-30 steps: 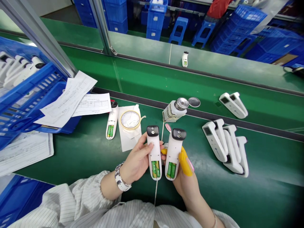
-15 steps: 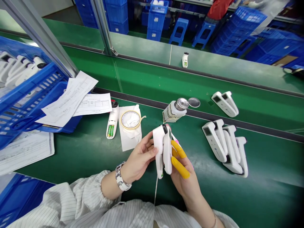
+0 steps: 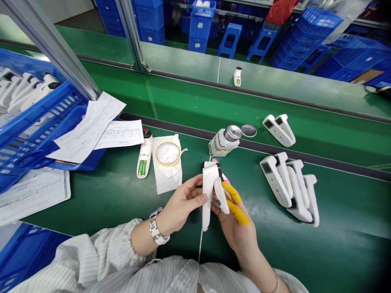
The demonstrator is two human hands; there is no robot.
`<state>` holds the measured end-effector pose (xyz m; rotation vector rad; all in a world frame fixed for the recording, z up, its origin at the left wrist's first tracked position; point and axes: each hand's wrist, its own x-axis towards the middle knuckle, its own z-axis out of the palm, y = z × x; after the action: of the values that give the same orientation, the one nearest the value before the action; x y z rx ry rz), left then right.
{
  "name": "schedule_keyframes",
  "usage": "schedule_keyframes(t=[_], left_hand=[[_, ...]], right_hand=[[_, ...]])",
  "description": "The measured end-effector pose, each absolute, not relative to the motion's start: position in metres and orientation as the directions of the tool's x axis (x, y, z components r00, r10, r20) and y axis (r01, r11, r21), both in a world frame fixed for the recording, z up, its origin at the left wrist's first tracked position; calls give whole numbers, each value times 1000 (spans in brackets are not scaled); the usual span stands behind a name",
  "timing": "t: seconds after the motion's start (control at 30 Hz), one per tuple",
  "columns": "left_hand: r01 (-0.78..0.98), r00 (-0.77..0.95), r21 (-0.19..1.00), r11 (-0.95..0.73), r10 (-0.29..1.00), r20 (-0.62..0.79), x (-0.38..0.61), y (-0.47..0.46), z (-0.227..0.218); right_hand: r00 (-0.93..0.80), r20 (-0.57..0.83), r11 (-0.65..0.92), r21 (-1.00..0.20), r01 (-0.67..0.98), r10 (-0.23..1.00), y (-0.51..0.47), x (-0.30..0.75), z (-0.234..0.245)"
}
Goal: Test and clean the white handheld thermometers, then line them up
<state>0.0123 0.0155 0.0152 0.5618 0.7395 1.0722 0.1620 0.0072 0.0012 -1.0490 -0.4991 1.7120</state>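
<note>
Two white handheld thermometer-like devices are pressed together edge-on in front of me, above the green table. My left hand, with a watch on its wrist, grips the left device. My right hand, with yellow finger cots on two fingers, grips the right device. Both hands are closed on them.
A third device with green batteries showing lies left, beside a tape roll on white cloth. A metal-topped dispenser bottle stands behind. Several finished devices lie right; a pair rides the belt. Blue crates and papers lie left.
The two devices, held apart with battery bays facing me, were turned edge-on and brought together. The pair on the belt drifted left.
</note>
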Motion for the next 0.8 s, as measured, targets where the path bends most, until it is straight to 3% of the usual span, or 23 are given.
schedule_keyframes(t=[0.1, 0.33, 0.47, 0.6, 0.8], left_hand=[[-555, 306, 717, 423, 905, -296, 13, 16, 14], [-586, 270, 666, 461, 886, -376, 15, 15, 11], [-643, 260, 609, 464, 880, -397, 14, 15, 11], [-711, 291, 502, 493, 855, -429, 13, 16, 8], [-722, 345, 432, 540, 823, -451, 13, 18, 8]], right_hand=[[-163, -426, -438, -699, -565, 890, 11, 161, 3], [-107, -481, -438, -655, -616, 870, 13, 158, 1], [-185, -495, -474, -558, -682, 849, 16, 159, 3], [-243, -601, -561, -424, -711, 762, 19, 161, 4], [-299, -627, -604, -351, -716, 719, 18, 164, 1]])
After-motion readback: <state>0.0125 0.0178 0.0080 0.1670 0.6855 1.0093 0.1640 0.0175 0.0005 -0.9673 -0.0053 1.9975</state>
